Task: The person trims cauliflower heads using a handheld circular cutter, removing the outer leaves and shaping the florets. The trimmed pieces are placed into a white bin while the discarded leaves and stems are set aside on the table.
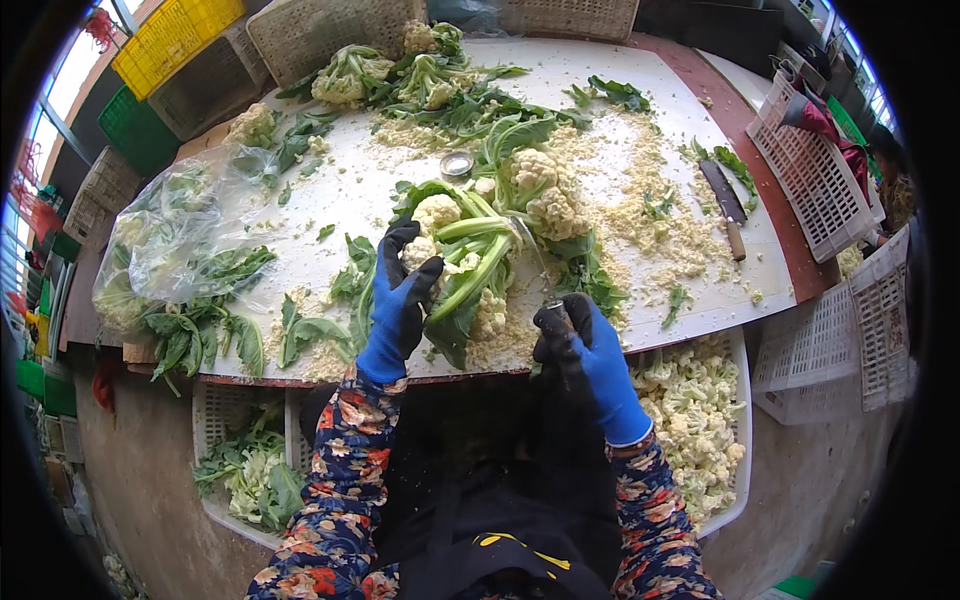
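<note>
My left hand, in a blue and black work glove, grips a cauliflower head by its curds and leaves. Its cut stem end points right, with thick green leaf stalks around it. In my gloved right hand is the handle of a knife, its thin blade rising towards the stem end; whether the blade touches it I cannot tell. Just beyond lies another leafy cauliflower on the white tabletop. A small round metal lid or dish sits left of it.
A cleaver with a wooden handle lies at the right. Cut florets fill the crate below the table's right front. Another crate below left holds leaves. A plastic bag covers cauliflowers at left. Someone's sleeve shows far right.
</note>
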Tool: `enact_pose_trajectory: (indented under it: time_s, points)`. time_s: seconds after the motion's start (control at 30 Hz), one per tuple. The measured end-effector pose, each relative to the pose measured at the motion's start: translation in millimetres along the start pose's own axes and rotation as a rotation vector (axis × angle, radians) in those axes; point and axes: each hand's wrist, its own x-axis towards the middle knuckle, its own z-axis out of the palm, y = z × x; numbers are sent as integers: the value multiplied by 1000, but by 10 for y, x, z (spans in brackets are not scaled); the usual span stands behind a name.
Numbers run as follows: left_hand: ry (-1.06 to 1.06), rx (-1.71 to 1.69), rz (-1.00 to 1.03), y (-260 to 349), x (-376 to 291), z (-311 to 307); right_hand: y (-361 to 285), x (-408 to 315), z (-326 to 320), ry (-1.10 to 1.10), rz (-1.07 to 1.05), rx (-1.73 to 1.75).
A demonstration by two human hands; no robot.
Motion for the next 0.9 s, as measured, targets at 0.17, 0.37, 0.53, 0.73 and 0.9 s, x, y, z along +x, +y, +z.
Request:
enact_pose_trajectory:
  time_s: [0.17,0.37,0.53,0.73,0.9]
  points:
    - [-10,-12,108,-47,20,28,-325,268,67,-60,211,-327]
    - [-69,205,172,48,32,159,-106,397,48,-60,225,-434]
    - [-65,222,198,61,34,230,-237,242,-90,-30,101,-456]
    - [-106,213,239,0,26,389,30,362,-183,-9,-93,-766]
    - [-151,-27,200,-25,11,482,-347,491,-288,-281,417,-435]
